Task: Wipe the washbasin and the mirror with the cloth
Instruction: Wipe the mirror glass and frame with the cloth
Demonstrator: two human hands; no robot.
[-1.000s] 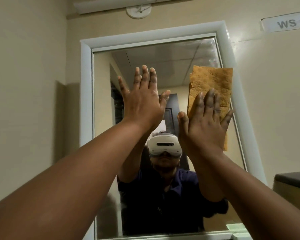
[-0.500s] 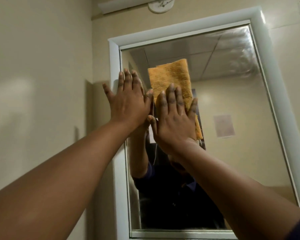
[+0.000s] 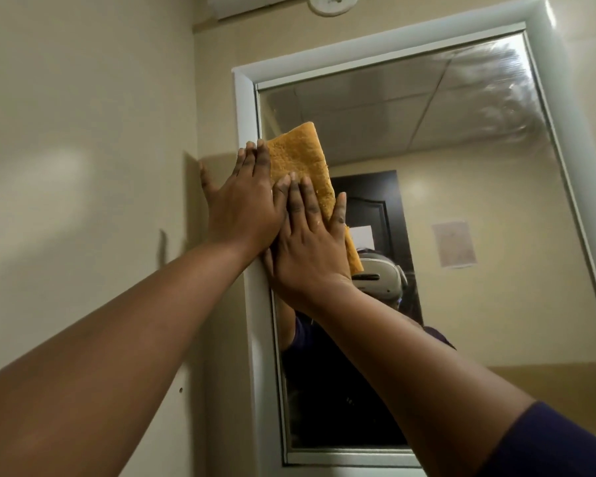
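Beige-walled washroom, white-framed mirror (image 3: pixel 427 201) on wall. Both hands raised, fingers spread flat, side by side and overlapping. Right hand (image 3: pixel 310 242) presses orange cloth (image 3: pixel 303 160) flat against glass at mirror's left edge, near upper corner. Left hand (image 3: pixel 241 208) lies open across white frame (image 3: pixel 246 108) and adjoining wall, fingertips touching cloth. Streaks visible upper right of glass.

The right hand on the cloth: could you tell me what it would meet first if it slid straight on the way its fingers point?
Probably the white mirror frame's top edge; the right hand points up the glass.
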